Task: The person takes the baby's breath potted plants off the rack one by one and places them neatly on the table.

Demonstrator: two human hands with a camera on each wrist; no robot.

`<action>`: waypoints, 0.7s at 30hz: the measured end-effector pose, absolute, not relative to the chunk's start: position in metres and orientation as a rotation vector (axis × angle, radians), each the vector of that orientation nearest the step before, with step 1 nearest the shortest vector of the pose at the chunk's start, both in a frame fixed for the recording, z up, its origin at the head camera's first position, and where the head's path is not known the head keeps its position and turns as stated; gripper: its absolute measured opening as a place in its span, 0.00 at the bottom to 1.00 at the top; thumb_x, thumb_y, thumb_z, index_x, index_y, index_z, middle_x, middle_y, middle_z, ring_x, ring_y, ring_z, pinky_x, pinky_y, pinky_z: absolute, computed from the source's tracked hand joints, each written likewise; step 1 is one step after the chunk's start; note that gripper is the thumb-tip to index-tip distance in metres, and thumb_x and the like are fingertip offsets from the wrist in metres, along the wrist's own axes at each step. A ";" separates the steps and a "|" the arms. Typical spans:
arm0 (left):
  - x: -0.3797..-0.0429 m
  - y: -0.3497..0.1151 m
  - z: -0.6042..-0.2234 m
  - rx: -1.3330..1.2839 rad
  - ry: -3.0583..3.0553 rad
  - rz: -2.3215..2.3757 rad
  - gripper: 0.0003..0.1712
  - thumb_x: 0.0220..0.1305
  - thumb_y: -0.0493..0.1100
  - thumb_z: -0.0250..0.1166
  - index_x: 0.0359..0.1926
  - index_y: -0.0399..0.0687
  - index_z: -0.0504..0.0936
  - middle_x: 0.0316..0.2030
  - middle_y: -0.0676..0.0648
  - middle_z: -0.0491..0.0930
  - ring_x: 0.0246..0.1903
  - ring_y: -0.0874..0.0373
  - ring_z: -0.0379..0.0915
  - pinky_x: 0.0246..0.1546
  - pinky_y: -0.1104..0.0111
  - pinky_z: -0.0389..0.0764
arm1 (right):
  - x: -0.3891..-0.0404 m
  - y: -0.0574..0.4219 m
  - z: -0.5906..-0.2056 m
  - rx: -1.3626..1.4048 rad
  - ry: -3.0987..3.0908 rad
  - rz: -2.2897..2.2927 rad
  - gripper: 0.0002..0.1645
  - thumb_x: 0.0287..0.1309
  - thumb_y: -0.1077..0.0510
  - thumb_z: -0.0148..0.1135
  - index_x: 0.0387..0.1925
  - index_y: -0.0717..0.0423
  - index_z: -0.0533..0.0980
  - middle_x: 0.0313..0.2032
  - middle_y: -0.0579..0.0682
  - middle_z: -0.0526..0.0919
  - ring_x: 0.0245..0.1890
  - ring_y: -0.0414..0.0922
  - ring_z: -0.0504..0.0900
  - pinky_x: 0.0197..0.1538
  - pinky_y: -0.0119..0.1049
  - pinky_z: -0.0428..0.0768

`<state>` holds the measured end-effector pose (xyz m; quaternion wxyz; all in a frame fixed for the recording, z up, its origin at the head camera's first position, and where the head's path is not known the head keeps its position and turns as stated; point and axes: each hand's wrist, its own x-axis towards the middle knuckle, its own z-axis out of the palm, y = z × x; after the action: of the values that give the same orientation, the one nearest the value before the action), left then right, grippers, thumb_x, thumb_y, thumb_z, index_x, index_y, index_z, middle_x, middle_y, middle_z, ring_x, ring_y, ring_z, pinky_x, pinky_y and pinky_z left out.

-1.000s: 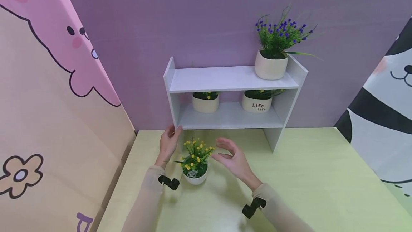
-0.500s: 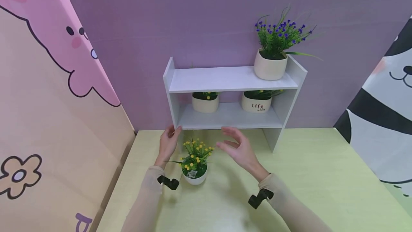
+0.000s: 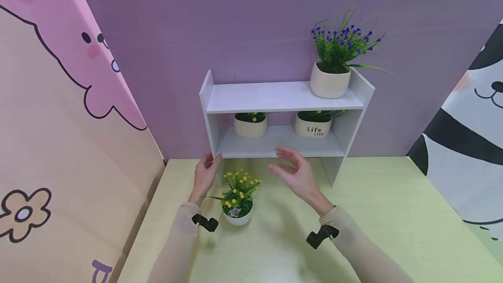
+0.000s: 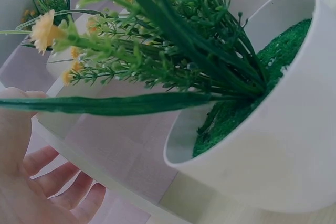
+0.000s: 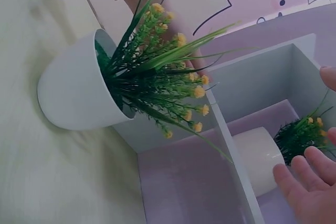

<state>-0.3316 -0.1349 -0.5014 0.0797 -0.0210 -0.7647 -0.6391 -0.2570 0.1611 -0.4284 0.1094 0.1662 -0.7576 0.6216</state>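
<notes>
A white two-tier shelf (image 3: 279, 145) stands against the wall. My left hand (image 3: 205, 176) holds its left side panel low down, the thumb at the front edge and the fingers along the outer side; the left wrist view shows these fingers (image 4: 63, 184) against the panel. Between my hands, on the table, a white pot of yellow flowers (image 3: 238, 200) stands upright, touched by neither. My right hand (image 3: 296, 176) hovers in front of the lower tier with loosely bent fingers and nothing in them. In the right wrist view its fingertips (image 5: 286, 179) overlap a pot on that tier.
A cream pot of purple flowers (image 3: 331, 80) stands at the top tier's right end. On the lower tier are a cream pot (image 3: 250, 128) at left and a "Life" pot (image 3: 313, 126) at right. A beige partition (image 3: 78, 165) borders the table (image 3: 393, 222) on the left.
My right hand has moved away from the yellow-flowered pot, to the right and up toward the shelf. My left hand, the shelf and the pots have stayed in place.
</notes>
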 end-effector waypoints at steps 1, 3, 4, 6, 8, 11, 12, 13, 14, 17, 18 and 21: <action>-0.332 -0.135 -0.502 -0.064 -2.288 -1.913 0.37 0.80 0.59 0.61 0.77 0.41 0.70 0.74 0.34 0.72 0.75 0.36 0.68 0.74 0.42 0.72 | -0.257 0.162 -0.427 0.492 -2.215 1.820 0.35 0.64 0.64 0.74 0.70 0.61 0.73 0.72 0.65 0.75 0.72 0.65 0.74 0.70 0.53 0.79; -0.332 -0.135 -0.502 -0.068 -2.291 -1.910 0.37 0.80 0.59 0.60 0.77 0.41 0.69 0.74 0.34 0.72 0.75 0.36 0.68 0.74 0.41 0.72 | -0.258 0.163 -0.425 0.493 -2.196 1.800 0.34 0.64 0.65 0.74 0.70 0.61 0.73 0.71 0.64 0.76 0.71 0.64 0.76 0.69 0.46 0.81; -0.332 -0.134 -0.502 -0.069 -2.293 -1.907 0.37 0.80 0.59 0.60 0.77 0.41 0.69 0.74 0.34 0.72 0.75 0.36 0.68 0.74 0.41 0.72 | -0.258 0.164 -0.424 0.493 -2.186 1.797 0.34 0.64 0.65 0.73 0.69 0.62 0.73 0.70 0.64 0.77 0.70 0.62 0.77 0.68 0.42 0.82; -0.333 -0.134 -0.502 -0.067 -2.297 -1.899 0.37 0.80 0.59 0.60 0.77 0.41 0.69 0.74 0.35 0.72 0.75 0.36 0.68 0.73 0.41 0.72 | -0.259 0.166 -0.421 0.496 -2.171 1.789 0.33 0.64 0.66 0.73 0.69 0.63 0.74 0.69 0.63 0.78 0.68 0.52 0.81 0.66 0.34 0.82; -0.333 -0.134 -0.502 -0.071 -2.299 -1.892 0.37 0.80 0.59 0.60 0.77 0.41 0.69 0.74 0.34 0.72 0.75 0.36 0.68 0.73 0.41 0.72 | -0.259 0.167 -0.417 0.503 -2.159 1.785 0.33 0.64 0.67 0.73 0.69 0.63 0.74 0.69 0.61 0.79 0.64 0.41 0.83 0.63 0.30 0.83; -0.332 -0.134 -0.503 -0.066 -2.300 -1.893 0.36 0.80 0.59 0.60 0.77 0.41 0.69 0.74 0.35 0.72 0.74 0.36 0.69 0.73 0.42 0.73 | -0.260 0.171 -0.411 0.508 -2.157 1.774 0.33 0.64 0.66 0.73 0.69 0.62 0.74 0.69 0.60 0.79 0.61 0.33 0.83 0.63 0.30 0.83; -0.332 -0.134 -0.503 -0.064 -2.301 -1.896 0.36 0.80 0.59 0.60 0.77 0.41 0.69 0.74 0.35 0.72 0.74 0.36 0.69 0.73 0.42 0.73 | -0.260 0.172 -0.410 0.507 -2.159 1.771 0.33 0.64 0.66 0.73 0.69 0.62 0.74 0.69 0.60 0.79 0.62 0.35 0.83 0.63 0.31 0.83; -0.332 -0.134 -0.503 -0.065 -2.301 -1.898 0.36 0.80 0.58 0.60 0.77 0.41 0.69 0.74 0.35 0.72 0.74 0.36 0.69 0.73 0.42 0.73 | -0.260 0.173 -0.408 0.504 -2.165 1.765 0.33 0.64 0.65 0.73 0.69 0.61 0.74 0.69 0.59 0.79 0.64 0.38 0.83 0.63 0.32 0.83; -0.332 -0.134 -0.503 -0.062 -2.301 -1.901 0.36 0.80 0.59 0.60 0.77 0.42 0.69 0.74 0.35 0.72 0.74 0.37 0.69 0.73 0.42 0.73 | -0.260 0.173 -0.406 0.501 -2.173 1.760 0.33 0.65 0.64 0.73 0.69 0.60 0.74 0.70 0.59 0.79 0.65 0.43 0.83 0.64 0.32 0.83; -0.332 -0.135 -0.503 -0.062 -2.301 -1.904 0.36 0.80 0.59 0.61 0.77 0.42 0.70 0.74 0.35 0.72 0.75 0.37 0.69 0.74 0.43 0.72 | -0.260 0.176 -0.403 0.500 -2.180 1.758 0.33 0.65 0.64 0.73 0.70 0.60 0.73 0.70 0.59 0.79 0.69 0.55 0.80 0.64 0.31 0.83; -0.332 -0.135 -0.503 -0.064 -2.301 -1.903 0.36 0.80 0.59 0.61 0.77 0.42 0.70 0.74 0.35 0.72 0.74 0.37 0.68 0.74 0.42 0.72 | -0.259 0.176 -0.402 0.498 -2.177 1.761 0.33 0.65 0.64 0.72 0.70 0.60 0.73 0.70 0.59 0.79 0.69 0.55 0.80 0.64 0.30 0.82; -0.333 -0.135 -0.503 -0.060 -2.298 -1.906 0.36 0.80 0.59 0.61 0.77 0.42 0.70 0.73 0.35 0.73 0.74 0.37 0.69 0.74 0.43 0.72 | -0.260 0.178 -0.398 0.499 -2.153 1.772 0.33 0.66 0.65 0.71 0.70 0.61 0.73 0.70 0.60 0.78 0.66 0.45 0.82 0.63 0.28 0.82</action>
<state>-0.3328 -0.1349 -0.5030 0.0776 -0.0199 -0.7673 -0.6363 -0.2598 0.1784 -0.3983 0.1538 0.1740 -0.7509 0.6183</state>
